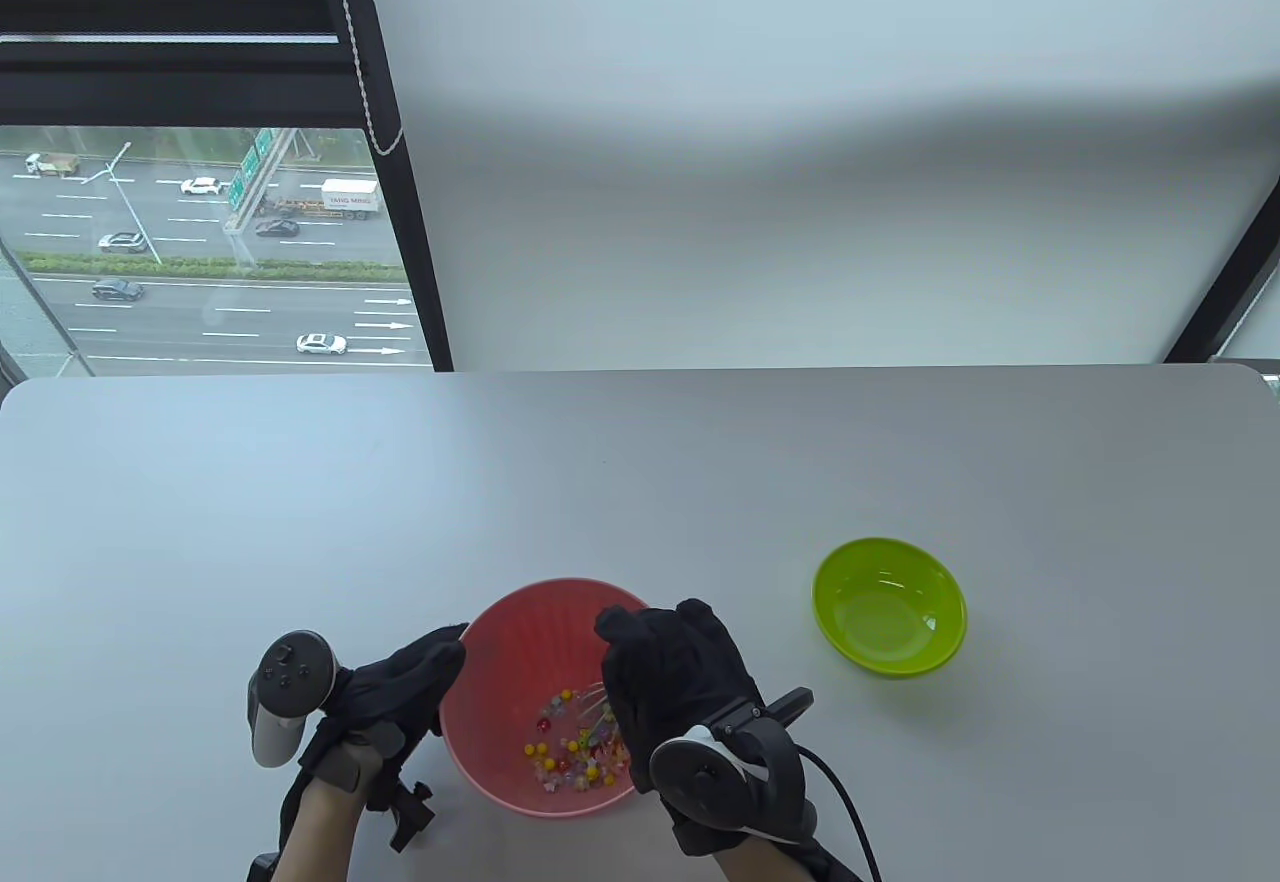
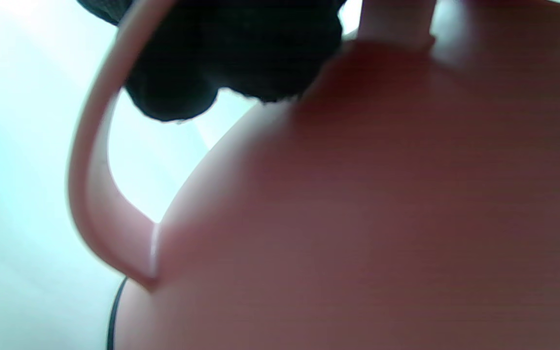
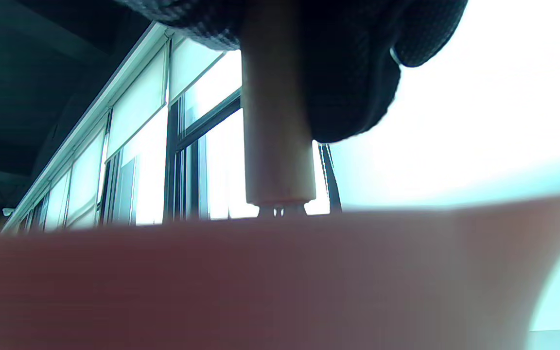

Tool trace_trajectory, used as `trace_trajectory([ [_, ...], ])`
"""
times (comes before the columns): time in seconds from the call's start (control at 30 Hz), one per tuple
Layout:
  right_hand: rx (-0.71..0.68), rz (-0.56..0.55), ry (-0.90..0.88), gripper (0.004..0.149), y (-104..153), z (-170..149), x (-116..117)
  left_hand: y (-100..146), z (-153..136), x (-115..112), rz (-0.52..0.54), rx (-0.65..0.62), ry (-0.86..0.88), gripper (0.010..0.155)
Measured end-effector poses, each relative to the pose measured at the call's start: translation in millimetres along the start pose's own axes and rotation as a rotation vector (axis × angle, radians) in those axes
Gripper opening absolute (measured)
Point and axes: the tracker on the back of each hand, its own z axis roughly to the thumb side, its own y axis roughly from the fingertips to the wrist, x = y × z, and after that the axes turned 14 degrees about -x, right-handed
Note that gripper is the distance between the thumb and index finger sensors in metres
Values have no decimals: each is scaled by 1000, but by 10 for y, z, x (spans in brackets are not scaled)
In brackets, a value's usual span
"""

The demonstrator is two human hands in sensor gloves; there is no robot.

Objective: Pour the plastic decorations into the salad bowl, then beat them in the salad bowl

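Observation:
A pink salad bowl (image 1: 520, 642) stands at the table's front centre, with several small coloured plastic decorations (image 1: 570, 752) on its bottom. My left hand (image 1: 415, 677) grips the bowl's left rim; the left wrist view shows the bowl's outer wall (image 2: 382, 218), its handle loop (image 2: 90, 194) and my gloved fingers (image 2: 226, 63) by the rim. My right hand (image 1: 665, 662) is above the bowl's right side and grips the wooden handle (image 3: 272, 126) of a whisk, whose wires (image 1: 595, 707) dip among the decorations. The right wrist view shows the bowl's rim (image 3: 260, 282) blurred below.
A green bowl (image 1: 890, 607), empty, stands on the table to the right of the pink one. A window with a black frame (image 1: 400, 172) rises behind the table's far edge (image 1: 640, 372). A black cable (image 1: 850, 802) trails from my right wrist.

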Motion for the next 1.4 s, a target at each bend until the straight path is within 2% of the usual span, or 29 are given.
trace_trajectory([
  [0.2,27,-13,-66,45,2,-29,-3,0,-3,1,0,0,0,78],
  [0.37,76,2,-267,45,2,-54,94,1,-3,1,0,0,0,78],
  [0.53,66,36,-305,46,-13,-52,120,3,-2,1,0,0,0,78],
  [0.7,51,44,-260,45,-17,-41,129,1,-1,1,0,0,0,78],
  [0.93,9,38,-105,44,-15,-1,101,-1,-5,3,-2,1,4,78],
  [1.4,-19,-8,31,43,6,23,36,2,-6,-5,-2,0,2,78],
])
